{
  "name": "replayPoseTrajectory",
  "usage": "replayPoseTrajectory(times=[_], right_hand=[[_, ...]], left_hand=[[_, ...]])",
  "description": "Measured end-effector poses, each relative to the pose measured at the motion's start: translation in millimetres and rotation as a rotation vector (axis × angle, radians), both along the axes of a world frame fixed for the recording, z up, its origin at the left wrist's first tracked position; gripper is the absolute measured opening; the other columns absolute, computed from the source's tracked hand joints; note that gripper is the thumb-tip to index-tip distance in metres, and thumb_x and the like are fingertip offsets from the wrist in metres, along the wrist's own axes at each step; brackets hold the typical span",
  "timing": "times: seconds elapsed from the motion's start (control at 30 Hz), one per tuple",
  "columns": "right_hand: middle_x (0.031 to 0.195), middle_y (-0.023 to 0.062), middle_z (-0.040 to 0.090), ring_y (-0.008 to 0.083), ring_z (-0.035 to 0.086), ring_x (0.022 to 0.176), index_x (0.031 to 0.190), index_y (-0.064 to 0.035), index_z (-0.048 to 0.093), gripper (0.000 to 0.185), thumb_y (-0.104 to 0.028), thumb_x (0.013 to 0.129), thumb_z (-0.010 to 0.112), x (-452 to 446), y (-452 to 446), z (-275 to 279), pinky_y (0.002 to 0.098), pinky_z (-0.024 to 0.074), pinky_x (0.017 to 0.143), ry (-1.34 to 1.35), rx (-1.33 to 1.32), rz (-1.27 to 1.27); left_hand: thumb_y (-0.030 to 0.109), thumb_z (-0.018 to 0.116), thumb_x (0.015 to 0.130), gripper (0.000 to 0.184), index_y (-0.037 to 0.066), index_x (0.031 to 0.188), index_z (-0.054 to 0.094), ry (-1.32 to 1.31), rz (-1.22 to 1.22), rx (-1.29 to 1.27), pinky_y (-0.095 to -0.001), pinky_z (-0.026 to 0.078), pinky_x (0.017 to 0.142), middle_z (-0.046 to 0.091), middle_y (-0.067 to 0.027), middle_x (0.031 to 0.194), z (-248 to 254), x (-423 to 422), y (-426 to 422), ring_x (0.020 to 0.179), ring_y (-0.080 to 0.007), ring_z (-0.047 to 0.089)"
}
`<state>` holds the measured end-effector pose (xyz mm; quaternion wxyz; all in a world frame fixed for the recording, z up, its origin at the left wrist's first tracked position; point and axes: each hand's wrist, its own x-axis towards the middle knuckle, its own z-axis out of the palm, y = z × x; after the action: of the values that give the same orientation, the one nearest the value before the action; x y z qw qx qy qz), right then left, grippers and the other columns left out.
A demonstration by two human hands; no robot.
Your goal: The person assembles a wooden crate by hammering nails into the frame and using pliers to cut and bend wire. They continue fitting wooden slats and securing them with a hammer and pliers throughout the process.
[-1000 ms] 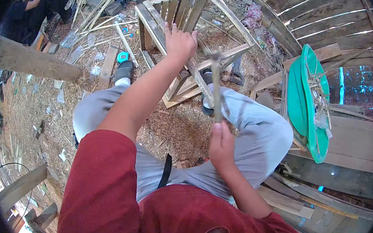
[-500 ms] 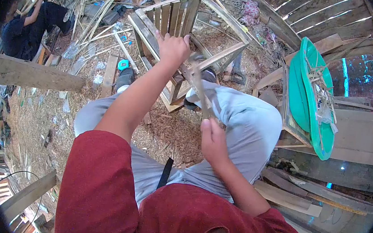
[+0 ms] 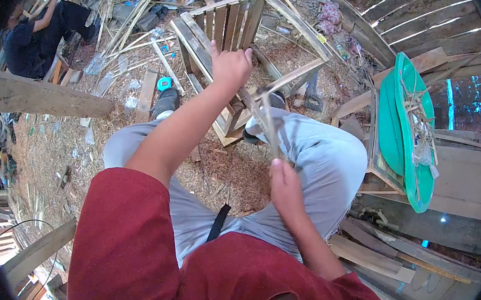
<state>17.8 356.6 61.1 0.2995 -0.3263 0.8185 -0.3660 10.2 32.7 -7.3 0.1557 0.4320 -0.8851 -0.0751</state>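
Observation:
A slatted wooden frame (image 3: 229,22) stands tilted on the ground between my feet. My left hand (image 3: 231,66) rests on its near side with the fingers partly curled around a wooden bar. In my right hand (image 3: 286,183) is the handle of a hammer (image 3: 271,127), which is blurred. The hammer's head is close to the frame's near corner, just right of and below my left hand; whether they touch cannot be made out.
A turquoise tape measure (image 3: 164,84) lies by my left shoe. Green basins (image 3: 396,124) holding scraps lean at the right. A wooden beam (image 3: 43,96) juts in from the left. Another person (image 3: 36,43) in dark clothes is at the upper left. Wood scraps (image 3: 130,29) litter the ground.
The hammer has swung between positions, its head now nearer the frame's corner than one second ago. My left hand stays on the frame. The whole view has shifted slightly.

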Motion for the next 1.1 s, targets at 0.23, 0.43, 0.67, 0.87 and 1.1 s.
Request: replayPoseTrajectory(times=[0.23,0.43,0.67,0.87,1.1], right_hand=[[0.079,0.0270,0.062,0.0484,0.063,0.077,0.098,0.0017,0.058,0.035,-0.029,0.107,0.045,14,-13,28,0.0530,0.0465,0.068,0.115,-0.192,-0.012],[0.079,0.0274,0.063,0.0509,0.062,0.078,0.106,0.0018,0.059,0.031,-0.027,0.107,0.047,12,-12,51,0.0561,0.0463,0.069,-0.004,-0.042,0.037],[0.076,0.0286,0.059,0.0497,0.060,0.077,0.107,0.0034,0.061,0.036,-0.029,0.108,0.044,1,-7,5,0.0519,0.0464,0.071,0.118,0.025,0.055],[0.068,0.0205,0.058,0.0373,0.056,0.062,0.101,0.0038,0.062,0.037,-0.027,0.108,0.044,7,-23,76,0.0465,0.0437,0.060,-0.067,-0.220,-0.080],[0.071,0.0180,0.056,0.0323,0.055,0.064,0.091,0.0025,0.055,0.037,-0.029,0.109,0.046,-7,-13,6,0.0442,0.0441,0.062,0.003,-0.045,-0.001]], left_hand=[[0.035,0.037,0.106,0.056,0.002,0.084,0.076,0.075,0.007,-0.041,-0.0623,0.021,0.119,0.073,-0.0218,0.081,-11,1,-1,0.085,-0.0395,0.071],[0.035,0.039,0.105,0.053,0.002,0.087,0.075,0.064,0.012,-0.007,-0.0617,0.021,0.120,0.073,-0.0231,0.082,-8,1,1,0.088,-0.0391,0.071],[0.036,0.037,0.106,0.053,0.002,0.089,0.075,0.069,0.014,-0.014,-0.0612,0.019,0.121,0.073,-0.0229,0.084,-5,3,3,0.090,-0.0384,0.071],[0.035,0.037,0.106,0.052,0.003,0.091,0.074,0.062,0.029,0.000,-0.0607,0.019,0.121,0.073,-0.0225,0.083,-7,1,1,0.089,-0.0383,0.071],[0.034,0.037,0.106,0.052,0.003,0.090,0.074,0.052,0.020,-0.022,-0.0604,0.020,0.121,0.073,-0.0225,0.082,-6,3,-2,0.090,-0.0377,0.071]])
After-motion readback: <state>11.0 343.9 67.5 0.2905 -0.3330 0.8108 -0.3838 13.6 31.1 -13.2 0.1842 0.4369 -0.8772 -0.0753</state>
